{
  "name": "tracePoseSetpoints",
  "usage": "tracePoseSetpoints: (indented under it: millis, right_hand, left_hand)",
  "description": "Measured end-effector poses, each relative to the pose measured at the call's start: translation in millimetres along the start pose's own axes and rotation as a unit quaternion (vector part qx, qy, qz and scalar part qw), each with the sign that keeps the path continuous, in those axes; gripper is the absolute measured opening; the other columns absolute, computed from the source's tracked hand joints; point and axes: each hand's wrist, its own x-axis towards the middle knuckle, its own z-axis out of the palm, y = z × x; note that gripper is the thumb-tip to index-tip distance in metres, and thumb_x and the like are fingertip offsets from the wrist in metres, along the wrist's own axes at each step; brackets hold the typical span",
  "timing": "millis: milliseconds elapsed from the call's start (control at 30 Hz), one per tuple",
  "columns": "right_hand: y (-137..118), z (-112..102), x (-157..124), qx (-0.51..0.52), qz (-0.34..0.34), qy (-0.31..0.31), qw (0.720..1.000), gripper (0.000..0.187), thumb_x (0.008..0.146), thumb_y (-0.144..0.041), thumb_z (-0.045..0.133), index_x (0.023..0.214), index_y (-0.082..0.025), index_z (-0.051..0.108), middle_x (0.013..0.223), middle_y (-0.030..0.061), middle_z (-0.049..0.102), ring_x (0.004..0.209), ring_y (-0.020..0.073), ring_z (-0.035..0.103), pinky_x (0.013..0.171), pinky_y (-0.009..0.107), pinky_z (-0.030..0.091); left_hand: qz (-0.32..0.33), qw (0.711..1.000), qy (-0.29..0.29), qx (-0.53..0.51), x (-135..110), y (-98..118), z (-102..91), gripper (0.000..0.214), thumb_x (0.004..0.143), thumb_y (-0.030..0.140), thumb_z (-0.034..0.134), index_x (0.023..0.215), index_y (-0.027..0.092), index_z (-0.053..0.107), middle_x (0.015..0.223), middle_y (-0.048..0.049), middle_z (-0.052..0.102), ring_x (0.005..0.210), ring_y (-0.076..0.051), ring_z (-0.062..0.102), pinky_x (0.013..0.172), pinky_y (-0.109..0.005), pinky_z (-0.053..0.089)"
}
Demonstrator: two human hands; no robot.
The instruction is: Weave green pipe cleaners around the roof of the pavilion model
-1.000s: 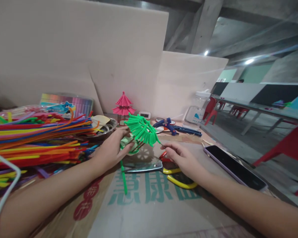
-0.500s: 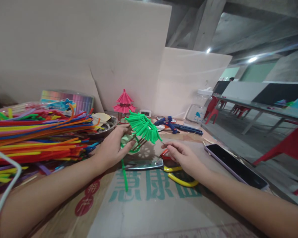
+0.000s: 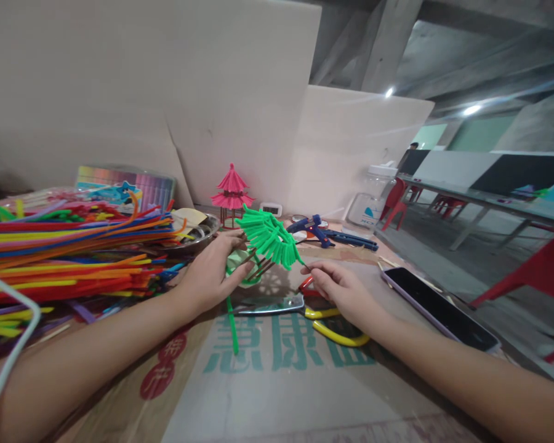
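Observation:
A bright green pipe-cleaner pavilion (image 3: pixel 271 239) is tilted on its side above the table, its brown legs pointing toward my left hand (image 3: pixel 215 267). That hand is closed around the legs and base. My right hand (image 3: pixel 337 284) pinches a thin dark tip at the roof's right end. Below the pavilion lie scissors (image 3: pixel 335 335) with yellow handles, partly under my right hand. A red-handled tool (image 3: pixel 306 283) shows just behind them, mostly hidden. One loose green pipe cleaner (image 3: pixel 232 326) hangs down beside my left thumb.
Bundles of coloured pipe cleaners (image 3: pixel 74 246) fill the left side, near a metal bowl (image 3: pixel 205 237). A pink pavilion (image 3: pixel 231 187), a blue glue gun (image 3: pixel 314 229) and a plastic bottle (image 3: pixel 367 200) stand or lie at the back. A phone (image 3: pixel 438 307) lies at right.
The green pavilion and both hands have shifted very slightly to the right. Both hands keep the same hold.

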Motion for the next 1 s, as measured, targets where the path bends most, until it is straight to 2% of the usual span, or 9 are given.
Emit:
tracePoseSetpoints:
  millis: [333, 533, 733, 867, 1000]
  right_hand:
    - [-1.4, -0.3, -0.7, -0.009, 0.004, -0.004, 1.0, 0.038, 0.085, -0.048, 0.059, 0.1, -0.016, 0.07, 0.065, -0.0045, 0.045, 0.056, 0.0113, 0.044, 0.052, 0.024, 0.045]
    - [-0.7, -0.3, -0.6, 0.007, 0.01, -0.001, 1.0, 0.039, 0.084, -0.052, 0.061, 0.1, -0.017, 0.07, 0.061, -0.0066, 0.04, 0.054, 0.0108, 0.043, 0.051, 0.024, 0.045]
    - [-1.2, -0.1, -0.1, 0.015, 0.015, 0.005, 1.0, 0.037, 0.083, -0.051, 0.064, 0.096, -0.018, 0.071, 0.061, -0.0058, 0.044, 0.055, 0.0116, 0.046, 0.052, 0.025, 0.047]
    - [-1.9, 0.4, -0.2, 0.027, 0.019, 0.004, 0.999, 0.033, 0.083, -0.048, 0.065, 0.096, -0.018, 0.07, 0.065, -0.0037, 0.052, 0.057, 0.0125, 0.051, 0.055, 0.026, 0.051]
    - [-2.0, 0.1, -1.5, 0.021, 0.009, -0.001, 1.0, 0.034, 0.083, -0.049, 0.066, 0.098, -0.018, 0.07, 0.075, 0.0004, 0.062, 0.068, 0.0163, 0.06, 0.062, 0.029, 0.054]
  left_hand:
    - [-0.006, 1.0, -0.003, -0.006, 0.0, -0.5, 0.0, 0.035, 0.097, 0.047, 0.048, 0.115, 0.017, 0.049, 0.129, -0.0147, 0.058, 0.124, -0.03, 0.057, 0.105, -0.044, 0.047]
    - [-0.016, 1.0, -0.007, -0.014, 0.8, 1.9, -1.5, 0.035, 0.096, 0.047, 0.048, 0.115, 0.018, 0.049, 0.129, -0.0147, 0.059, 0.123, -0.031, 0.057, 0.106, -0.045, 0.047]
    - [-0.018, 1.0, -0.009, -0.019, 1.1, 1.8, -1.5, 0.035, 0.095, 0.047, 0.048, 0.115, 0.018, 0.049, 0.129, -0.0152, 0.059, 0.124, -0.031, 0.057, 0.106, -0.046, 0.047]
    - [-0.015, 1.0, -0.012, -0.015, 1.0, 1.9, -2.6, 0.035, 0.096, 0.046, 0.047, 0.115, 0.017, 0.05, 0.129, -0.0154, 0.058, 0.124, -0.031, 0.056, 0.106, -0.046, 0.046]
    - [-0.013, 1.0, -0.009, -0.014, 0.7, 1.0, -2.1, 0.034, 0.096, 0.046, 0.048, 0.116, 0.018, 0.05, 0.128, -0.0142, 0.059, 0.124, -0.03, 0.056, 0.105, -0.044, 0.047]
